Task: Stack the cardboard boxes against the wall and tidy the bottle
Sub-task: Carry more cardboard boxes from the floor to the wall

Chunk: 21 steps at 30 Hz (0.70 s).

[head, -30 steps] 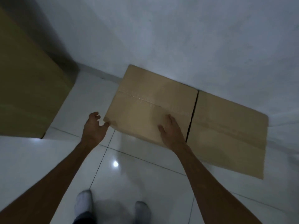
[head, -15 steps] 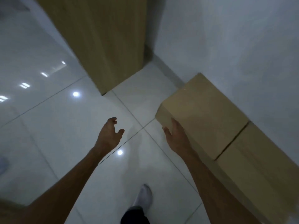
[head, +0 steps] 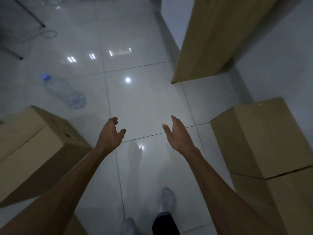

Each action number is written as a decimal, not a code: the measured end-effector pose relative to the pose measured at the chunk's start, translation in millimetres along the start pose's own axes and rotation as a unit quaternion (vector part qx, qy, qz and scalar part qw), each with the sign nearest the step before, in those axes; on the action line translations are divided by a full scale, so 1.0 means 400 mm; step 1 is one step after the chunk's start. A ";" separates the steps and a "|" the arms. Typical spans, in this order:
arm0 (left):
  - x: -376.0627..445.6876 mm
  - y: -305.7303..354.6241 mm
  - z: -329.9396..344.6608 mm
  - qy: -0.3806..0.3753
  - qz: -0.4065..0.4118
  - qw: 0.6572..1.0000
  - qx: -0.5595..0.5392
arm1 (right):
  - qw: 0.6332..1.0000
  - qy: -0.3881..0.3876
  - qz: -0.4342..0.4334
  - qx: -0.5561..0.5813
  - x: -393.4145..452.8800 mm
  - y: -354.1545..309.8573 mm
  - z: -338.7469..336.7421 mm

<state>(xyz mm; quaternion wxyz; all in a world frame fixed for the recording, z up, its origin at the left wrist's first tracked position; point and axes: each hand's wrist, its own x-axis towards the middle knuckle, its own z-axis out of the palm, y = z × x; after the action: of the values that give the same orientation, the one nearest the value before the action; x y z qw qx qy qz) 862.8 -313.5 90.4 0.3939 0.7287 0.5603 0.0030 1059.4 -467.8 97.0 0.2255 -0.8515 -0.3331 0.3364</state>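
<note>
Underfoot, glossy pale floor tiles [head: 149,102] with thin dark grout lines and several bright light reflections. Beyond the tiles to the right, a plain pale wall [head: 279,68]. Against that wall, a tall wooden panel [head: 208,39], standing on the floor; whether a door or a cabinet side cannot be told.

Nearer than the panel along the same wall, two cardboard boxes: first box [head: 264,139] closed, standing on the floor close to the wall; second box [head: 288,204] closed, directly nearer than the first and touching it edge to edge along a dark seam. Contents of both hidden.

Well apart from the wall, at the left edge of view, a third cardboard box [head: 33,150], closed, standing on the floor, top flaps meeting in a seam. Contents hidden.

Beyond the third box, a clear plastic bottle [head: 63,90] with a blue cap, lying on its side on the tiles, apart from every box. Liquid level not discernible.

Farther than the bottle, dark thin legs [head: 28,14] and a grey cable loop [head: 42,33] on the floor.

Between the third box and the first box, above bare tiles: left hand [head: 111,134] with fingers loosely curled, holding nothing; right hand [head: 177,134] with fingers nearly straight, thumb spread, holding nothing. Neither touching any box.

Below the hands, two feet in pale socks [head: 166,199].
</note>
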 end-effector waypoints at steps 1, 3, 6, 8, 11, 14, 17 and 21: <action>-0.020 -0.039 -0.020 0.009 -0.018 1.000 -0.012 | 1.000 -0.014 -0.014 -0.007 -0.012 -0.030 0.031; -0.058 -0.118 -0.050 0.021 -0.043 0.998 -0.034 | 0.998 -0.044 -0.039 -0.021 -0.030 -0.080 0.093; -0.106 -0.237 -0.090 0.040 -0.072 0.995 -0.055 | 0.993 -0.084 -0.073 -0.046 -0.037 -0.140 0.196; -0.131 -0.318 -0.117 0.060 -0.099 0.991 -0.065 | 0.987 -0.116 -0.091 -0.061 -0.038 -0.176 0.266; -0.162 -0.437 -0.165 0.090 -0.150 0.982 -0.070 | 0.976 -0.158 -0.123 -0.084 -0.036 -0.232 0.369; -0.186 -0.557 -0.216 0.119 -0.200 0.968 -0.088 | 0.962 -0.190 -0.159 -0.114 -0.030 -0.290 0.463; -0.208 -0.670 -0.267 0.147 -0.237 0.954 -0.108 | 0.948 -0.215 -0.188 -0.139 -0.021 -0.356 0.553; -0.234 -0.798 -0.332 0.189 -0.268 0.935 -0.138 | 0.938 -0.231 -0.210 -0.152 0.001 -0.452 0.671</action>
<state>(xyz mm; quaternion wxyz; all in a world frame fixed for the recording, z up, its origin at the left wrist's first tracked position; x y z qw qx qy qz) 508.8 -294.5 38.4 0.3633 0.4761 0.7929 0.1125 790.1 -302.2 26.4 0.0753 -0.6852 -0.5942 0.4145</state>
